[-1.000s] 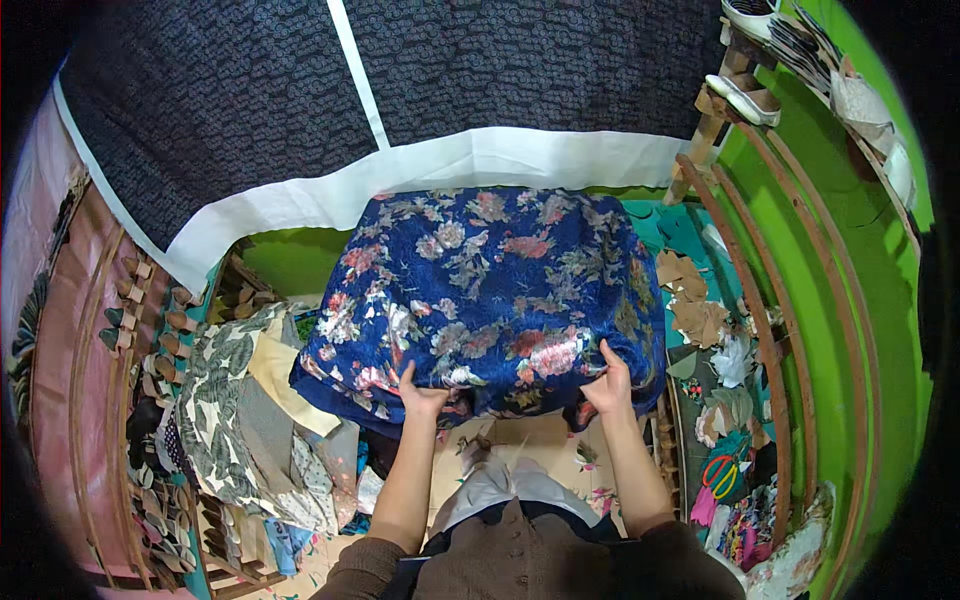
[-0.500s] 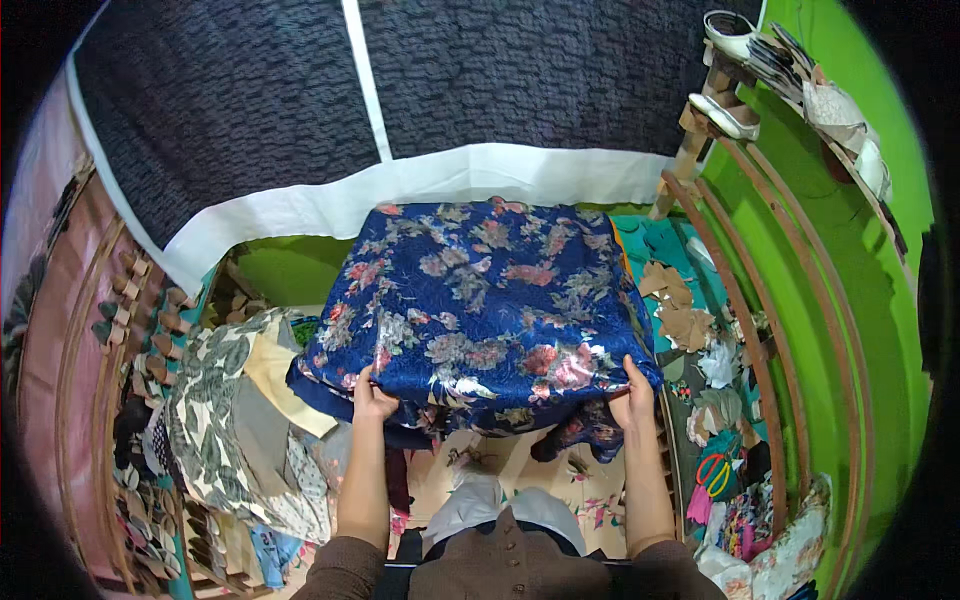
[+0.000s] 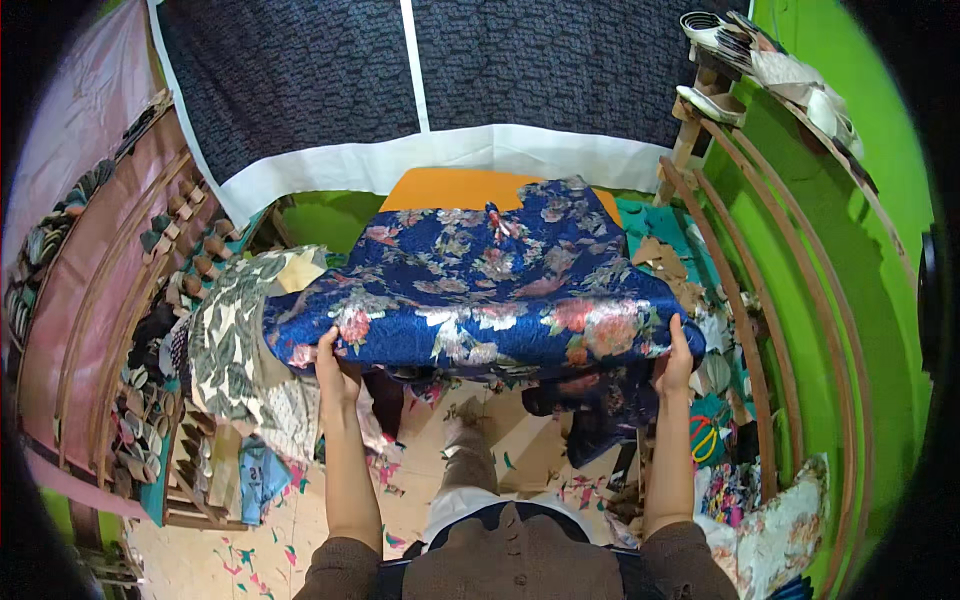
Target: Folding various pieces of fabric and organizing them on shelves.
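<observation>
A shiny blue floral fabric (image 3: pixel 480 280) lies partly over an orange table top (image 3: pixel 445 188). Its near edge is lifted and stretched between my two hands. My left hand (image 3: pixel 338 372) pinches the fabric at the near left, thumb on top. On the near right, my right hand (image 3: pixel 677 362) grips it the same way. The cloth's far edge is uneven, with a bunched fold near the middle. Below my right hand a dark part of the fabric hangs down toward the floor. My fingers under the cloth are hidden.
Leaf-patterned cloth (image 3: pixel 235 330) is heaped left of the table. Wooden racks with shoe parts (image 3: pixel 140 430) line the left side. At right are scissors with coloured handles (image 3: pixel 705 438), fabric scraps and curved wooden rails (image 3: pixel 735 320). A dark curtain (image 3: pixel 290 90) hangs behind; scraps litter the floor (image 3: pixel 240 555).
Both hands have drawn the fabric toward me and spread farther apart. The far edge has slid nearer, so the orange table top now shows behind it. My view has also shifted.
</observation>
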A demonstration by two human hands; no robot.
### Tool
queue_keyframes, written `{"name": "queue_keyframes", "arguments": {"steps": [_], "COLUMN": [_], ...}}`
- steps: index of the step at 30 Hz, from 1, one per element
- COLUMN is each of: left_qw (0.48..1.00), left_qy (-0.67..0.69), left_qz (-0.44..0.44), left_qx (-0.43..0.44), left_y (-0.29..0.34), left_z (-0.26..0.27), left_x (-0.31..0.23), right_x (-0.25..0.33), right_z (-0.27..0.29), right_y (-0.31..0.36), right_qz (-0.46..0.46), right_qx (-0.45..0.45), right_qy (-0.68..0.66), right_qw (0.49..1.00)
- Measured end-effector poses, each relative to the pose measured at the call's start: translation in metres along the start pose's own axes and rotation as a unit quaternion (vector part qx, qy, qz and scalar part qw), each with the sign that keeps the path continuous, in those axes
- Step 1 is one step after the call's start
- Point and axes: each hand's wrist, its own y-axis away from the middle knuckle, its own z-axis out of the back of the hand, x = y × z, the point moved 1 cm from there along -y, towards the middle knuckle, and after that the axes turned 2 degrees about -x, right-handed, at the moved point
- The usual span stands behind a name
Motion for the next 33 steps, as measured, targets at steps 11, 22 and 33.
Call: {"name": "queue_keyframes", "arguments": {"steps": [11, 22, 33], "left_qw": [0.990, 0.991, 0.979], "left_qy": [-0.063, -0.094, -0.180], "left_qz": [-0.124, -0.080, -0.090], "left_qx": [0.020, -0.050, 0.019], "left_y": [0.086, 0.179, 0.175], "left_z": [-0.002, 0.093, 0.091], "left_x": [-0.034, -0.155, -0.181], "right_x": [-0.047, -0.169, -0.058], "right_z": [0.052, 0.059, 0.019], "right_y": [0.018, 0.216, 0.214], "right_qz": [0.086, -0.345, -0.072], "right_qx": [-0.273, -0.138, -0.116], "right_qy": [-0.286, 0.016, -0.067], "right_qw": [0.914, 0.929, 0.988]}}
